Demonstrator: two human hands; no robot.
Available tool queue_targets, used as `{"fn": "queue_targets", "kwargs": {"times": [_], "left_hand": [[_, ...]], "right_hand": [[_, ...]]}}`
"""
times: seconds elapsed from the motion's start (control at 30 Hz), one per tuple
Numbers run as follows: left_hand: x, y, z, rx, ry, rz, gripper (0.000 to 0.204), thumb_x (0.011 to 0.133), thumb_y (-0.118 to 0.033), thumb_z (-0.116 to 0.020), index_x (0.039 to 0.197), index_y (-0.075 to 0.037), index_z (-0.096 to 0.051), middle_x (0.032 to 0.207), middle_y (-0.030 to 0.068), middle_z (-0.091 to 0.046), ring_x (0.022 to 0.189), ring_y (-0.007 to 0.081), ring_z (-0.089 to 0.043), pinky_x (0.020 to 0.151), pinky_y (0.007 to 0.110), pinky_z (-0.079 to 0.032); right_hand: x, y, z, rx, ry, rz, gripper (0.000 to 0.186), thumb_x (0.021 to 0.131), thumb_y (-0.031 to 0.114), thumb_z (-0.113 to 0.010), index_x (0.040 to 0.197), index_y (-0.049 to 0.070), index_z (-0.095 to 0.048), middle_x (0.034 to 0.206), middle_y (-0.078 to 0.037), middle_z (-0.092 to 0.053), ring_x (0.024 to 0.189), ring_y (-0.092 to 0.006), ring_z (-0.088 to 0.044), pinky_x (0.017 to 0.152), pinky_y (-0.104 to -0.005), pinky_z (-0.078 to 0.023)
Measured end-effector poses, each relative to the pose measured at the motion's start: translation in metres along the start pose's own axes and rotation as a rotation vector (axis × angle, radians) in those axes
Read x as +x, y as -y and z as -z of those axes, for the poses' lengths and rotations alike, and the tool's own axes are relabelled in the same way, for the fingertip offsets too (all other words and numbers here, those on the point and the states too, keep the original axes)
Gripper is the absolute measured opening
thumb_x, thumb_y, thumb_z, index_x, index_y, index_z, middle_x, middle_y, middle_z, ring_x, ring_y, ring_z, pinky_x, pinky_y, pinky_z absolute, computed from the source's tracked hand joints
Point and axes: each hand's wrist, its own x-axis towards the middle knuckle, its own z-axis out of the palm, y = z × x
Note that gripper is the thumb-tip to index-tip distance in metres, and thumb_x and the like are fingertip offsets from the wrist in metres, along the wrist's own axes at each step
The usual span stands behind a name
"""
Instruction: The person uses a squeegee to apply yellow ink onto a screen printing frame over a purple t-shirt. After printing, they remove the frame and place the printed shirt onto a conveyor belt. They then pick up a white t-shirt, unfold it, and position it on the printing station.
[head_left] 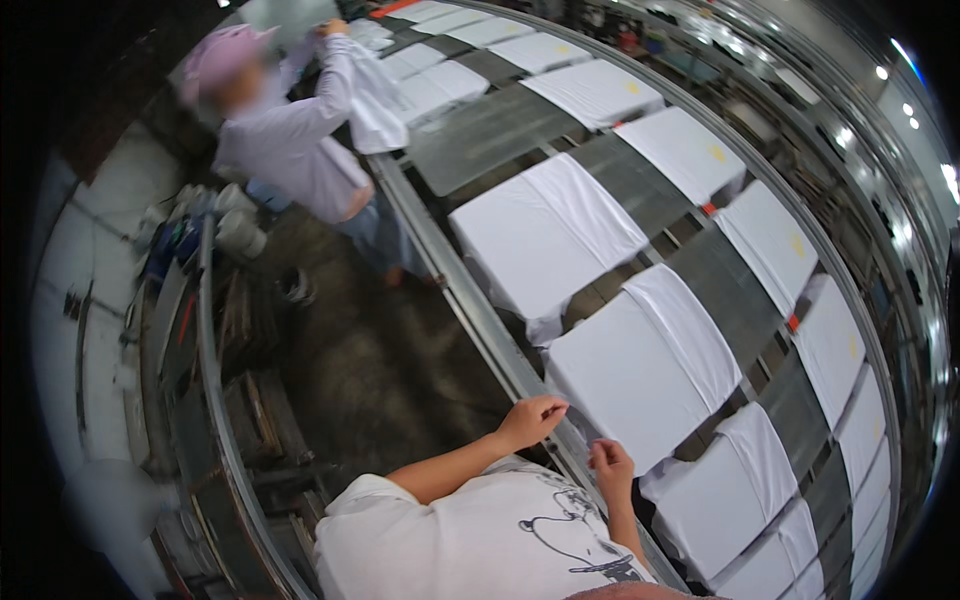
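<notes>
My left hand is over the metal rail, beside the near left edge of a white garment stretched flat over a board. Its fingers are curled together, and whatever they may pinch is too small to make out. Lower and to the right, my right hand is raised by the garment's near corner. Its fingers are bent and slightly apart, with nothing visible in them. Across the garment's far part runs a loose folded band of cloth.
More boards carry white garments, such as one beyond and one nearer. Grey bare panels lie between rows. At far left, a person in a pink cap lifts white cloth. White buckets stand along the aisle.
</notes>
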Motion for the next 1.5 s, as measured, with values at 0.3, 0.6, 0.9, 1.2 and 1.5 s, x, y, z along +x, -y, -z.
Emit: {"fn": "queue_targets", "kwargs": {"times": [0.3,0.6,0.9,1.2,1.5], "left_hand": [[-0.283,0.217,0.069,0.305,-0.027,0.96,0.047,0.089,-0.044,-0.07,0.115,-0.005,-0.075,0.113,0.02,-0.074,0.107,0.0368,-0.071,0.095,0.047,-0.055],[-0.53,0.331,0.085,0.0,-0.181,1.394,0.037,0.087,-0.026,-0.073,0.109,0.004,-0.073,0.105,0.0213,-0.074,0.097,0.0385,-0.07,0.085,0.045,-0.056],[-0.567,0.417,0.254,-0.435,-0.483,1.411,0.028,0.097,-0.03,-0.065,0.099,-0.002,-0.07,0.073,0.0091,-0.063,0.057,0.0235,-0.058,0.055,0.041,-0.049],[-0.405,0.513,0.494,-0.606,-0.586,1.219,0.041,0.102,-0.038,-0.065,0.122,-0.003,-0.067,0.101,0.0086,-0.07,0.081,0.0187,-0.068,0.067,0.036,-0.057],[-0.207,0.554,0.664,-0.078,-0.288,0.786,0.047,0.099,-0.042,-0.066,0.12,-0.001,-0.07,0.108,0.0154,-0.076,0.096,0.0267,-0.072,0.085,0.039,-0.055]], "right_hand": [[-0.025,0.039,-0.085,-0.156,0.73,0.014,0.017,0.104,0.015,-0.065,0.109,0.0,-0.069,0.087,-0.001,-0.069,0.078,-0.0082,-0.065,0.07,-0.0244,-0.054],[-0.033,0.088,-0.228,-0.173,0.919,-0.056,0.02,0.105,0.017,-0.064,0.115,0.0,-0.067,0.094,-0.003,-0.071,0.083,-0.0097,-0.065,0.075,-0.0266,-0.055],[-0.021,-0.1,-0.357,-1.219,0.999,0.04,0.039,0.099,0.038,-0.061,0.118,0.007,-0.075,0.114,-0.019,-0.075,0.105,-0.0346,-0.07,0.091,-0.0436,-0.055],[0.068,-0.228,-0.394,-1.594,1.177,-0.075,0.02,0.082,0.033,-0.067,0.084,0.017,-0.079,0.083,-0.01,-0.075,0.08,-0.0303,-0.074,0.067,-0.0438,-0.058],[0.197,-0.137,-0.73,-1.124,0.933,-0.418,0.031,0.093,0.04,-0.06,0.093,0.016,-0.079,0.088,-0.012,-0.075,0.085,-0.0305,-0.074,0.07,-0.045,-0.057]]}}
